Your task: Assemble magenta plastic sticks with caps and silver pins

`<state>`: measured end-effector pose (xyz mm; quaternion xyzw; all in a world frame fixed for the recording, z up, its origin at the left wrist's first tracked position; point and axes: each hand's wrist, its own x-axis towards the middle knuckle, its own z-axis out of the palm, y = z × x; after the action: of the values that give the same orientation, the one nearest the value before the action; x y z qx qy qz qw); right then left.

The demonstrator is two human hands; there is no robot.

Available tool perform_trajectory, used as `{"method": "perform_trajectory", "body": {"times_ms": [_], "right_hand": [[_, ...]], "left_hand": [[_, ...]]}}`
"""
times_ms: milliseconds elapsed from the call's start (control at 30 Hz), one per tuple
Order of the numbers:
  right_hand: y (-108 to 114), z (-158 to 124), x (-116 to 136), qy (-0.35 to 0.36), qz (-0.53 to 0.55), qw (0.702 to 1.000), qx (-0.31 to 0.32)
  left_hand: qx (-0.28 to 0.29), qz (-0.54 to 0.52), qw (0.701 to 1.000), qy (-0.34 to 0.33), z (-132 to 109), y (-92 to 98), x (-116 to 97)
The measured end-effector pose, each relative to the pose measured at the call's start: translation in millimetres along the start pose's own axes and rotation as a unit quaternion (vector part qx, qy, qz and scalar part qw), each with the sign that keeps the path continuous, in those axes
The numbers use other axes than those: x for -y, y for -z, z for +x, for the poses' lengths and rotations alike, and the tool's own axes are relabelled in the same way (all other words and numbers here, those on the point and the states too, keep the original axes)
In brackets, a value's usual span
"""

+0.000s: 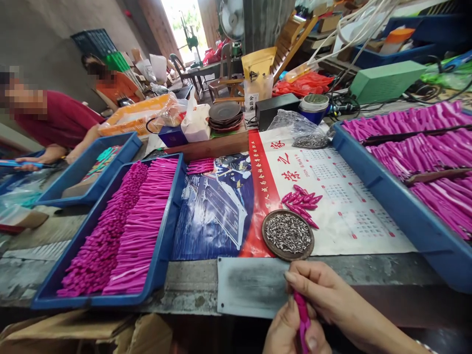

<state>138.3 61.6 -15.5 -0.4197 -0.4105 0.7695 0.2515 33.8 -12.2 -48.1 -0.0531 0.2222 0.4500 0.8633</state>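
Close to the table's front edge, my left hand (pixel 280 327) is closed around a slim magenta stick-like piece (pixel 303 319), held roughly upright. My right hand (pixel 319 287) meets it at the top end, thumb and forefinger pinched together; whatever sits between those fingertips is too small or hidden to make out. Just beyond is a round brown dish (pixel 264 235) full of small silvery metal pins (pixel 289 233). Behind the dish, a loose heap of pointed magenta pieces (pixel 300 197) lies on a calendar poster (pixel 332 196). A grey metal plate (pixel 249 287) lies left of my hands.
Blue trays of magenta pieces flank the poster, one on the left (pixel 173 216) and one on the right (pixel 383 211). A clear bag of pins (pixel 311 140) rests at the back. Two other people sit at the left, one in a dark red shirt (pixel 61 118). Cardboard (pixel 88 329) is below the edge.
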Motion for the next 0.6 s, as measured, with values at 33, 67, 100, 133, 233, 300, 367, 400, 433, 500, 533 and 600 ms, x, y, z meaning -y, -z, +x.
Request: {"method": "perform_trajectory", "body": {"times_ms": [33, 67, 100, 133, 233, 300, 367, 400, 433, 500, 533, 600], "right_hand": [[0.8, 0.0, -0.3, 0.005, -0.003, 1.000, -0.002], [2.6, 0.2, 0.3, 0.005, -0.011, 1.000, 0.005], [5.8, 0.6, 2.0, 0.006, -0.027, 1.000, 0.015], [10.2, 1.5, 5.2, 0.014, -0.060, 0.998, 0.023], [29.0, 8.7, 21.4, 0.116, -0.278, 0.953, -0.025], [41.6, 17.7, 32.5, 0.195, -0.458, 0.862, -0.097], [49.8, 28.3, 39.4, 0.213, -0.596, 0.765, -0.122], [51.7, 33.4, 40.8, 0.208, -0.646, 0.725, -0.118], [52.3, 38.0, 41.2, 0.202, -0.682, 0.694, -0.109], [51.1, 44.9, 40.0, 0.199, -0.720, 0.658, -0.097], [50.1, 47.1, 39.2, 0.203, -0.726, 0.650, -0.095], [49.1, 49.2, 38.0, 0.211, -0.724, 0.649, -0.095]], "left_hand": [[0.000, 0.000, 1.000, 0.002, 1.1, 0.6, 0.2], [0.002, 0.000, 1.000, 0.001, 2.1, 1.0, 0.3], [0.004, -0.003, 1.000, -0.008, 3.1, 1.2, 0.0], [0.006, -0.008, 1.000, -0.019, 4.0, 1.0, -0.8], [0.007, -0.029, 0.998, -0.048, 4.7, -1.9, -8.4], [0.011, -0.038, 0.998, -0.044, 3.4, -5.8, -16.6], [0.022, -0.039, 0.998, -0.037, 1.3, -10.0, -24.0], [0.028, -0.037, 0.998, -0.035, 0.2, -11.7, -26.6], [0.032, -0.035, 0.998, -0.032, -0.7, -12.9, -28.2], [0.033, -0.036, 0.998, -0.028, -1.6, -13.5, -28.6], [0.032, -0.038, 0.998, -0.029, -1.8, -13.1, -27.7], [0.028, -0.041, 0.998, -0.033, -1.6, -11.2, -25.4]]}}
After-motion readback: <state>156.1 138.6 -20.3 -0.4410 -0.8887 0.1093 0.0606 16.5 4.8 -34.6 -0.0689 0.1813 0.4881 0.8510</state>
